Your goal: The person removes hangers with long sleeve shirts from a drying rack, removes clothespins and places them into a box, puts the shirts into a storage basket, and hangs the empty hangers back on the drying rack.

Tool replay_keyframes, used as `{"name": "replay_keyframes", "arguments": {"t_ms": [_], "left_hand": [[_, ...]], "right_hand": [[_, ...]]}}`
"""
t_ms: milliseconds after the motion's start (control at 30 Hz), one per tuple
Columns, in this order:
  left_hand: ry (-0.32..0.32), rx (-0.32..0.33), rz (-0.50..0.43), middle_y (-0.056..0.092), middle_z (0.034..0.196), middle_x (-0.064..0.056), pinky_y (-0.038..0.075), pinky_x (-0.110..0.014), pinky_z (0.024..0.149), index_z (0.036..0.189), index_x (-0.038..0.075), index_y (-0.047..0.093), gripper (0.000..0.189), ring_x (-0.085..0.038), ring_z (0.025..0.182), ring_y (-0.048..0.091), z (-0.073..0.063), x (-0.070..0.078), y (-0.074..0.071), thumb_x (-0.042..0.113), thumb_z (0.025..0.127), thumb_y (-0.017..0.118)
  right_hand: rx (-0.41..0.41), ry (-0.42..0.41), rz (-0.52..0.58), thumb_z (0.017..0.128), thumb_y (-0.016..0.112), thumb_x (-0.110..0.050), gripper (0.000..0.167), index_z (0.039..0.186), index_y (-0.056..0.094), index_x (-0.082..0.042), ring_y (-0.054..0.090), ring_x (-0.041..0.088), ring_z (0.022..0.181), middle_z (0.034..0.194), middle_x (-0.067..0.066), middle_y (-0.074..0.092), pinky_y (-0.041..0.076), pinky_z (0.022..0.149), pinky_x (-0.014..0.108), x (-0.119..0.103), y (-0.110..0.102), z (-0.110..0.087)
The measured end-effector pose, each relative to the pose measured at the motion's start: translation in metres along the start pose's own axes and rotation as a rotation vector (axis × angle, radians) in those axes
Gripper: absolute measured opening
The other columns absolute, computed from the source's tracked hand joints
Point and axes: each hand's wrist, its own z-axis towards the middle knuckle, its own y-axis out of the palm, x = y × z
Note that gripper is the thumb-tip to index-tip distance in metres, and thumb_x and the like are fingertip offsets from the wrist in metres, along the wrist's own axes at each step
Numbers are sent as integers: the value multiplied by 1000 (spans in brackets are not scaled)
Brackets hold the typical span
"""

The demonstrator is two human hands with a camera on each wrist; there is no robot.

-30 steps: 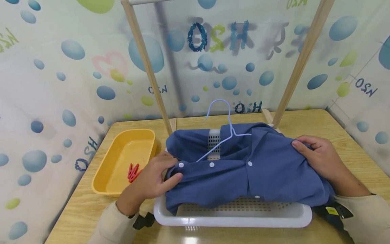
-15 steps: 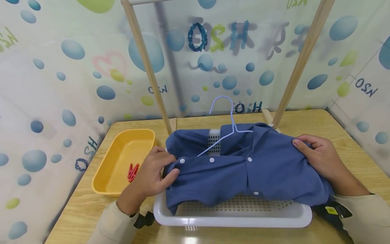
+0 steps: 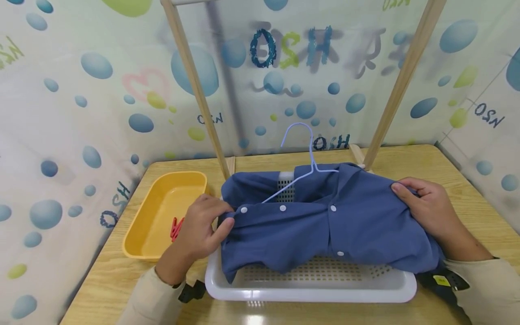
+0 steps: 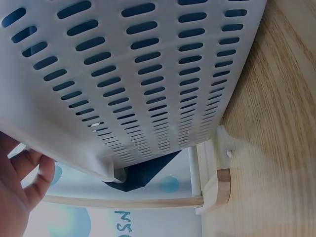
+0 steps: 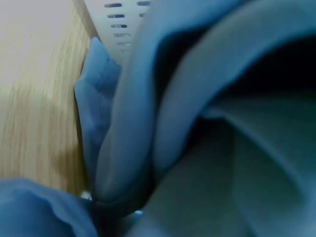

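Note:
A blue button-up shirt [image 3: 369, 221] lies across a white perforated basket [image 3: 308, 295] in the head view. My left hand [image 3: 201, 228] pinches the shirt's left edge beside a white button. At the other side my right hand [image 3: 430, 210] grips the shirt near its shoulder, thumb on top of the cloth. A lilac wire hanger [image 3: 313, 155] sticks out of the shirt's opening, hook upward; its arms run in under the fabric. In the left wrist view, fingers [image 4: 37, 185] show beyond the basket's rim. Folds of blue cloth [image 5: 133, 123] fill most of the right wrist view.
Left of the basket stands a yellow tray [image 3: 132, 239] with red clothespins [image 3: 175, 229] in it, partly behind my left hand. A wooden rack with two uprights [image 3: 192, 76] rises behind the basket, in front of a patterned wall covering. Everything stands on a wood-grain table [image 3: 101, 280].
My left hand has shifted slightly up and left, drawing the buttoned edge with it. The hanger's hook has moved up and a little right. My right hand has stayed nearly still.

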Motion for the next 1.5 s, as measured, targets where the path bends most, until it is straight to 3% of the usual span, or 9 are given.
{"name": "replay_keyframes", "arguments": {"t_ms": [300,533,833,1100,1333,1500], "left_hand": [[-88,-12,27,60,73,1,46,-31,65,72,11,63,47,-15,67,55,-2,2,0,39,104,42],[-189,-35,-46,56,86,0,49,-27,62,76,10,65,23,-11,75,54,-4,2,1,18,97,58],[-279,-91,-90,54,76,3,44,-25,60,79,13,64,19,-6,70,50,0,3,-2,12,97,58],[-344,-31,-151,56,82,3,46,-27,61,84,12,66,13,-7,73,51,1,4,-3,10,96,62],[-316,52,-176,54,81,3,45,-22,58,85,9,65,9,-7,70,48,2,1,-2,3,91,66],[-308,73,-196,56,84,0,45,-20,61,90,7,66,8,-8,73,49,2,2,-2,0,93,64]], "right_hand": [[15,-8,48,97,63,-6,22,94,72,-27,60,-4,71,83,-27,67,47,67,8,0,2,-1],[0,-8,79,98,61,-6,24,94,71,-27,61,-1,67,81,-24,68,48,62,11,-4,5,-3],[-43,-21,58,99,59,-7,15,98,70,-18,60,3,68,82,-20,67,47,61,14,-7,9,-6],[-91,-63,-28,99,60,-9,9,103,68,-7,58,2,72,85,-20,64,45,64,14,-7,14,-9],[-100,-93,-96,98,62,-10,9,102,69,-7,56,0,77,89,-22,62,42,68,12,-8,18,-9],[-122,-133,-125,97,63,-9,10,103,71,-8,57,-4,79,93,-26,62,42,69,9,-9,21,-9]]}}
